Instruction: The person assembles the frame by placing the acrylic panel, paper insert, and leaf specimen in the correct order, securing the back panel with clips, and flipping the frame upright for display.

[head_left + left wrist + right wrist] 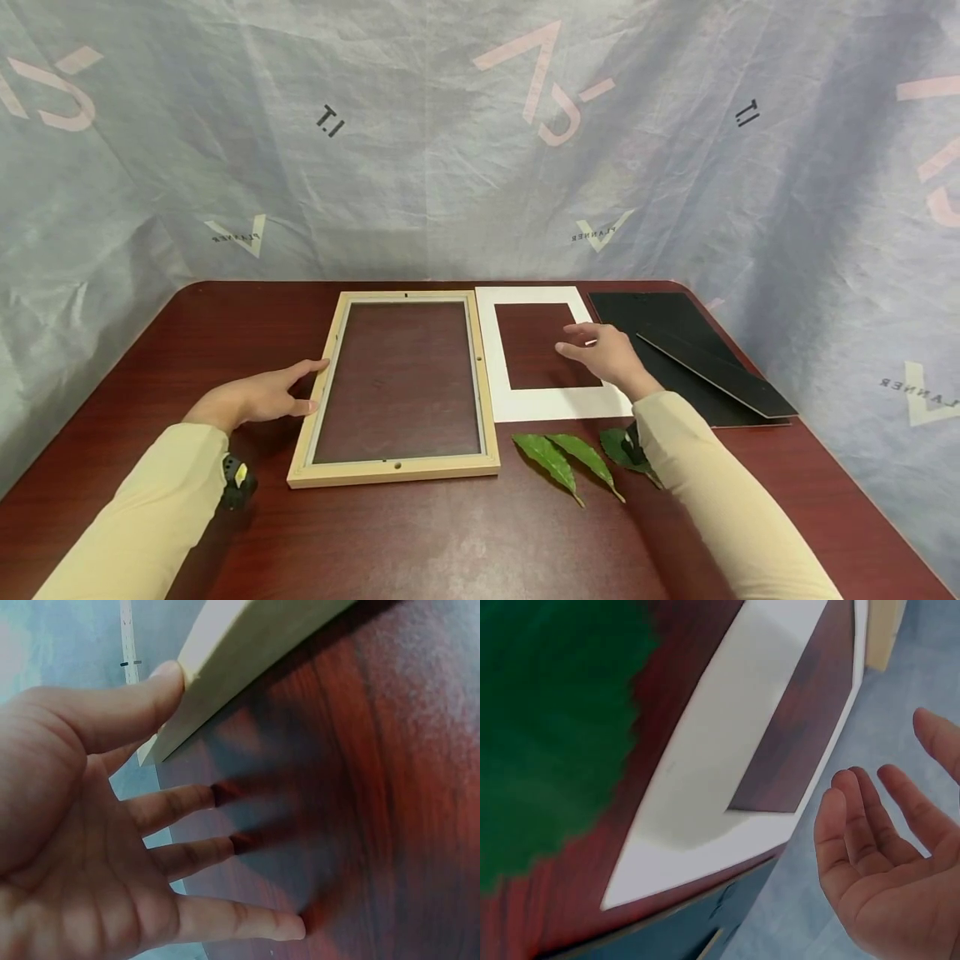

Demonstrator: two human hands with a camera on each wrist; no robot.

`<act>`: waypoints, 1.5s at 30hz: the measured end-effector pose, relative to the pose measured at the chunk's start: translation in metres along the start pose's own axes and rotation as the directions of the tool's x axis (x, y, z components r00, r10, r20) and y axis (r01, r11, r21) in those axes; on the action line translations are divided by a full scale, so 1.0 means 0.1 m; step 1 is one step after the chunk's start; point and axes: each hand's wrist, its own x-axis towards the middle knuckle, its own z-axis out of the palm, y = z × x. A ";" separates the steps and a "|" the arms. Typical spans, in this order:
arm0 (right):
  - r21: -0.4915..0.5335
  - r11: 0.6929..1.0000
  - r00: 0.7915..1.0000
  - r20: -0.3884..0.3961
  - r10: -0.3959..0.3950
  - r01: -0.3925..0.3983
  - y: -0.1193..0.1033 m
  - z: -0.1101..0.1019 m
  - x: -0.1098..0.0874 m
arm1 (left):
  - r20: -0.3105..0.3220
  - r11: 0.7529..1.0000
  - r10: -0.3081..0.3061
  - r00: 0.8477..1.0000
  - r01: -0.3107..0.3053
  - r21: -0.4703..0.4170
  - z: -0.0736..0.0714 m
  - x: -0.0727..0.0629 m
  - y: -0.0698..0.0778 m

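A light wooden picture frame with a clear pane lies flat on the dark red table. At its left side my left hand touches the edge; in the left wrist view the thumb rests on the wood and the other fingers reach the tabletop, spread. My right hand hovers over the white mat board, fingers loosely bent, nothing held. In the right wrist view that hand appears beside the mat, apart from it. Several green leaves lie nearby, among them one leaf below the mat.
A black backing board lies at the right, with a narrower black easel flap angled up over it. Under my right wrist is a darker leaf. A printed grey curtain hangs behind the table.
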 end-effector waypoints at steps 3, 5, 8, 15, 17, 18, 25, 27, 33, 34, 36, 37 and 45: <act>-0.007 1.000 0.999 -0.016 0.031 -0.031 0.09 -0.06 -0.02 | 0.001 1.000 0.004 1.000 -0.004 -0.016 0.00 0.00 0.00; -0.011 0.999 0.999 -0.023 0.047 -0.048 0.14 -0.09 -0.04 | 0.000 1.000 0.005 1.000 -0.005 -0.019 0.00 0.00 0.00; -0.022 0.997 0.997 -0.037 0.068 -0.068 0.22 -0.12 -0.05 | -0.002 1.000 0.005 1.000 -0.005 -0.021 0.00 0.00 0.00; -0.056 0.990 0.990 -0.059 0.130 -0.133 0.30 -0.13 -0.05 | -0.001 1.000 0.002 1.000 -0.002 -0.022 0.00 -0.01 0.01; -0.071 0.986 0.987 -0.063 0.147 -0.152 0.31 -0.12 -0.05 | 0.000 1.000 0.001 1.000 -0.001 -0.017 0.00 -0.01 0.01; -0.079 0.984 0.986 -0.068 0.155 -0.160 0.32 -0.11 -0.05 | 0.000 1.000 0.001 1.000 -0.001 -0.013 0.00 -0.01 0.01; -0.160 0.963 0.975 -0.077 0.207 -0.217 0.33 -0.07 -0.08 | -0.005 1.000 -0.010 1.000 0.010 0.023 0.01 -0.02 -0.03; -0.178 0.955 0.971 -0.072 0.229 -0.239 0.33 -0.06 -0.08 | -0.005 0.999 -0.013 1.000 0.014 0.032 0.01 -0.02 -0.02; -0.238 0.929 0.959 -0.069 0.273 -0.282 0.30 -0.03 -0.04 | -0.002 0.998 -0.025 1.000 0.025 0.052 0.03 0.00 -0.03; -0.248 0.924 0.957 -0.068 0.283 -0.291 0.30 -0.03 -0.03 | -0.001 0.998 -0.023 1.000 0.023 0.055 0.03 0.00 -0.03; -0.267 0.913 0.951 -0.070 0.303 -0.310 0.28 -0.01 -0.01 | 0.000 0.998 -0.017 1.000 0.017 0.055 0.03 0.00 -0.03; -0.277 0.908 0.949 -0.073 0.306 -0.314 0.27 -0.01 -0.01 | 0.001 0.998 -0.016 1.000 0.016 0.054 0.03 0.00 -0.02; -0.310 0.891 0.943 -0.068 0.326 -0.331 0.23 -0.01 0.02 | 0.004 0.999 0.002 1.000 -0.002 0.043 0.04 -0.01 0.03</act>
